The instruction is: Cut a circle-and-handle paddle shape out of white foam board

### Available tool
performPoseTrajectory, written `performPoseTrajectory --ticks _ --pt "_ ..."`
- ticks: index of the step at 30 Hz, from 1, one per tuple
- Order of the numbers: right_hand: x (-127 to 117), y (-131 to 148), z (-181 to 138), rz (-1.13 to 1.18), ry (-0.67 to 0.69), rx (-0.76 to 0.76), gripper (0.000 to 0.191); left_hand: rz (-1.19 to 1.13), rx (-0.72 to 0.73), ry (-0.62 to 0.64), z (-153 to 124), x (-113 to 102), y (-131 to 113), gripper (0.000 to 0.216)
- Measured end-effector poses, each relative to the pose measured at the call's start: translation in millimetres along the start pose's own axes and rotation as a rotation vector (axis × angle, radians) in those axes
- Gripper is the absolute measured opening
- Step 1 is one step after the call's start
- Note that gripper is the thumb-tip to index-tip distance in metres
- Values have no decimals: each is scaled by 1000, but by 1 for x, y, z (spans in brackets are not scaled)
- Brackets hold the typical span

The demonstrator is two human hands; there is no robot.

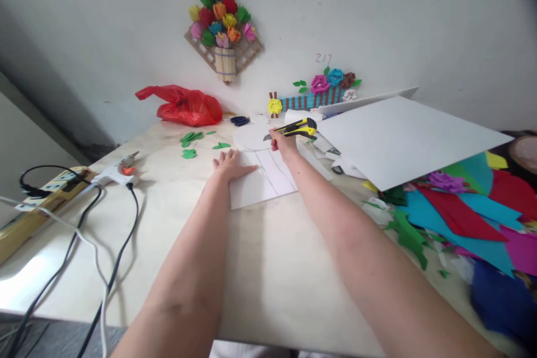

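A white foam board sheet [247, 193] with curved pencil lines lies on the table in front of me. My left hand [230, 166] is spread flat at its left edge, fingers apart and thumb reaching onto the board. Above the board's far right side, my right hand [284, 144] grips a yellow and black utility knife [300, 126]. The knife's blade shows at the left end, pointing left. A rounded white cut piece [250, 135] lies just beyond the board, close to the blade. Whether the blade touches anything I cannot tell.
On the left are a glue gun [115, 175], a power strip [54, 187] and trailing cords. Green leaf cutouts [192, 137], a red plastic bag [191, 106] and dark scissors [240, 121] lie farther back. A large white board [411, 137] and coloured scraps [465, 212] cover the right side.
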State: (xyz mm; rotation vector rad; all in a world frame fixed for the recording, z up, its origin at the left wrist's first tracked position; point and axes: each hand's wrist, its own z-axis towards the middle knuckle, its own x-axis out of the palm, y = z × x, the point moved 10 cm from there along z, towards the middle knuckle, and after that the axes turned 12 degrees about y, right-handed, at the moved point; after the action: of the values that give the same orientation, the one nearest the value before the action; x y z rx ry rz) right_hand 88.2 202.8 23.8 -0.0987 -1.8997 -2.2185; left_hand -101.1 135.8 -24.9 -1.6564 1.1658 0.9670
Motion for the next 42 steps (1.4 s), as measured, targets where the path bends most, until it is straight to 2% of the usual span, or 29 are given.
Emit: performPoseTrajectory --ticks 5,10,14,21,27,31,36,42 --pt "6 -23 -4 -35 14 40 9 -3 -7 13 3 1 4 97" --pt "5 -41 -2 -99 9 71 12 -8 -4 -32 8 -1 8 89" --pt "8 -40 0 -109 -2 64 9 -31 2 -63 6 -3 7 88" --pt "7 -45 8 -182 -42 105 6 -35 -3 -44 7 0 7 87" --pt "15 -49 16 -220 33 71 10 -24 -12 -31 14 2 10 77" --pt "14 -51 15 -246 18 85 9 -31 -14 -21 13 3 9 75" --pt "14 -51 11 -240 29 65 12 -43 -2 -75 8 -2 10 63" --pt "12 -49 11 -160 31 6 19 -68 -10 -119 9 -5 16 60"
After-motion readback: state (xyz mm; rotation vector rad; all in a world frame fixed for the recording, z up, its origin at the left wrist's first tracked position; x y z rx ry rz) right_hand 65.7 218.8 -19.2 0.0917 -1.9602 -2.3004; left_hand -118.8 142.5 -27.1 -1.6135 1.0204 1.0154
